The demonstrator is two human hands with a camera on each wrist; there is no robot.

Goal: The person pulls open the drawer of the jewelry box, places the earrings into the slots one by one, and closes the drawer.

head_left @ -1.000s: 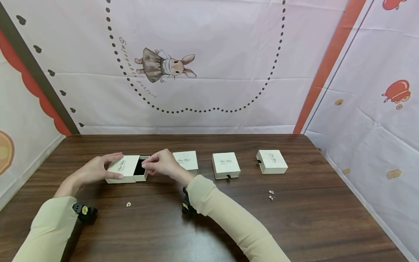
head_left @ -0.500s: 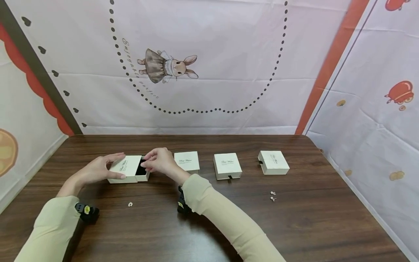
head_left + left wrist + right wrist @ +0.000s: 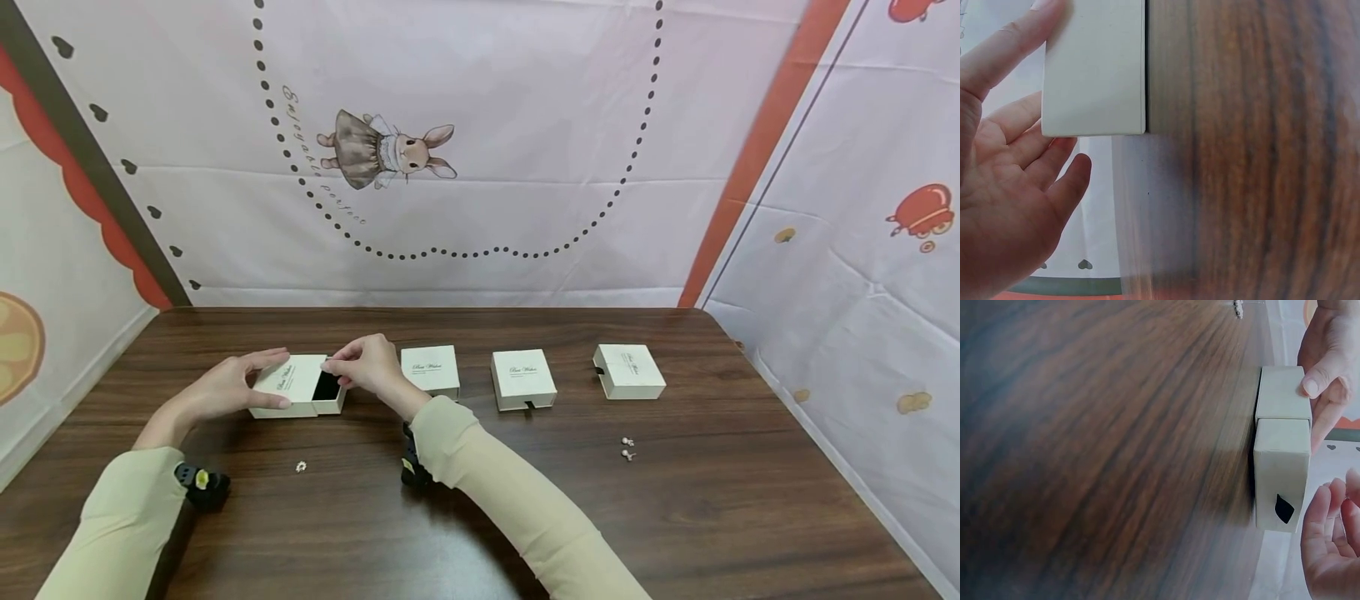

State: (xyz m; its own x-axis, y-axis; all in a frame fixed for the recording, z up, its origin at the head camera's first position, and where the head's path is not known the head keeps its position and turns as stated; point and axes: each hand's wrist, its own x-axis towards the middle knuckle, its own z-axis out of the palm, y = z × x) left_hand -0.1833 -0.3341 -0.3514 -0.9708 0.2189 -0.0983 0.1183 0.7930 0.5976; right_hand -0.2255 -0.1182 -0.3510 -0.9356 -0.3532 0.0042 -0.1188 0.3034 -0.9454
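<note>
My left hand (image 3: 213, 390) holds a small cream sleeve box (image 3: 300, 377) at the left of the table, thumb on its near side and fingers at the far side. Out of the box's right end sticks a drawer (image 3: 330, 407) with a black lining. Above the drawer's far part are the fingertips of my right hand (image 3: 375, 367), thumb and fingers close together; whether something tiny lies between them cannot be told. In the right wrist view the drawer front (image 3: 1280, 487) shows a black pull tab, with the right hand (image 3: 1329, 550) beside it. A small light-coloured piece of jewellery (image 3: 301, 467) lies nearer me.
Three more cream boxes stand in a row to the right: one box (image 3: 430, 368) by my right hand, a middle box (image 3: 522, 377) and a far right box (image 3: 630, 371). Two small earrings (image 3: 627, 448) lie before the last. A printed cloth (image 3: 525, 217) hangs behind the table.
My right fingertips have risen from inside the drawer toward its far edge, so more of the black lining shows. The left hand still holds the box in place.
</note>
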